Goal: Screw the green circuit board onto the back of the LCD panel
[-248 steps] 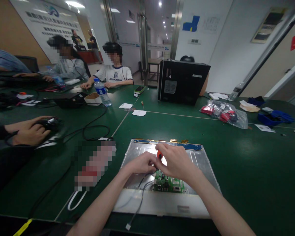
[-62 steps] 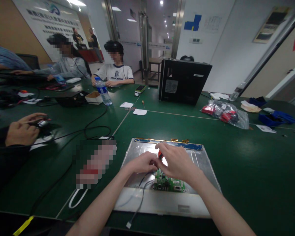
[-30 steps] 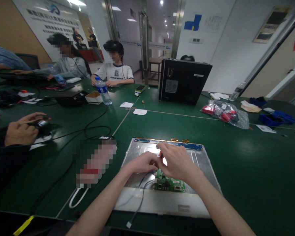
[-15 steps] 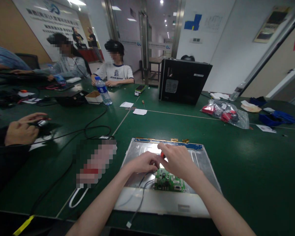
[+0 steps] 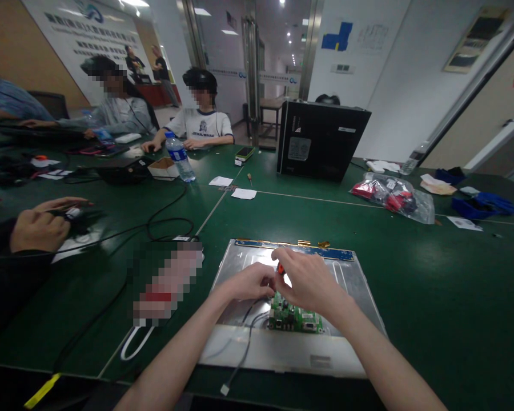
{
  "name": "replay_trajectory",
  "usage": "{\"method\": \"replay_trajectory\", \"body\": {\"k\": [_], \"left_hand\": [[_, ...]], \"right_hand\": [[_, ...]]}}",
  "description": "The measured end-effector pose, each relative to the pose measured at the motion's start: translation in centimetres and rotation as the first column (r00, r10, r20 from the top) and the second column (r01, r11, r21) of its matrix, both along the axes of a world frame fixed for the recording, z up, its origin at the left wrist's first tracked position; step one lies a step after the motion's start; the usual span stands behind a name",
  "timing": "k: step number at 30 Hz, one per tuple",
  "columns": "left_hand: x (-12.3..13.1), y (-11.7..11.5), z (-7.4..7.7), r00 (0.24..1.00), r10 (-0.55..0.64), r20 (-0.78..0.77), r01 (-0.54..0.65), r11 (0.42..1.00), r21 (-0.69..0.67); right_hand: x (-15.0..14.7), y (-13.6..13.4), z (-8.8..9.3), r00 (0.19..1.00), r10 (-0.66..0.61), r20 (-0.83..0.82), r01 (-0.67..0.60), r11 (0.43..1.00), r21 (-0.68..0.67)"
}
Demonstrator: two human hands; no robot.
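Green board (image 5: 294, 321), long axis left–right, lies nearside of the closer right hand (image 5: 307, 278), closed round an orange tool (image 5: 281, 268); left hand (image 5: 253, 282) adjoins, hold unclear.

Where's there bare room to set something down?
Widest: the table right of the panel, nearer than the bag. Another patch: between panel and black case. Crowded: left of the panel, with a pixelated item and a co-worker's hand; on it, the board, left hand and right hand.
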State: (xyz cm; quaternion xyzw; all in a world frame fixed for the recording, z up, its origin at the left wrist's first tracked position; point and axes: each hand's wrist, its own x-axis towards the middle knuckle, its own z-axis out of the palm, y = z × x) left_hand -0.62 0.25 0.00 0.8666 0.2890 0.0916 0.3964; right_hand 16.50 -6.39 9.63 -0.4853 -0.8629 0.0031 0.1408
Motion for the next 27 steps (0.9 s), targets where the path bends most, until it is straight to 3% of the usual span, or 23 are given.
{"method": "replay_trajectory", "body": {"k": [17, 27], "left_hand": [[0.1, -0.1, 1.0, 1.000, -0.012, -0.019, 0.012, 1.000, 0.004], [0.0, 0.0, 0.9, 0.998, -0.007, -0.061, 0.008, 0.999, 0.031]], "right_hand": [[-0.1, 0.2, 0.2, 0.995, -0.033, 0.095, 0.036, 0.999, -0.031], [-0.1, 0.0, 0.0, 0.999, 0.032, 0.026, -0.030, 0.999, -0.040]]}}
